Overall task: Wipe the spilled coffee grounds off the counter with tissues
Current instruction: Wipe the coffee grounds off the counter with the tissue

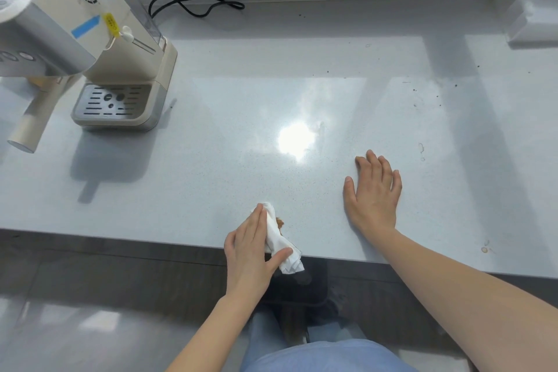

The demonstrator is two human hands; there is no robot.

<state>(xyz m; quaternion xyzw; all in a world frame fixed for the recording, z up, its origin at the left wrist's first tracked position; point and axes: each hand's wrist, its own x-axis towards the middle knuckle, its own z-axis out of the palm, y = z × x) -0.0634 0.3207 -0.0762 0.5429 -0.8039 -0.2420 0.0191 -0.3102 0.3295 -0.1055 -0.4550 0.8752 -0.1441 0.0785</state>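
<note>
Fingers (256, 222) grip tissue (276, 235), seemingly touching grounds (280, 223)

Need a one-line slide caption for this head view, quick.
Left hand sweeps coffee grounds to the counter edge with a crumpled tissue; right hand rests flat.

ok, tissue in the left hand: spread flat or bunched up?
Bunched. The tissue is rolled into a long wad under the left hand, its loose end past the counter edge, brown coffee grounds alongside.
</note>
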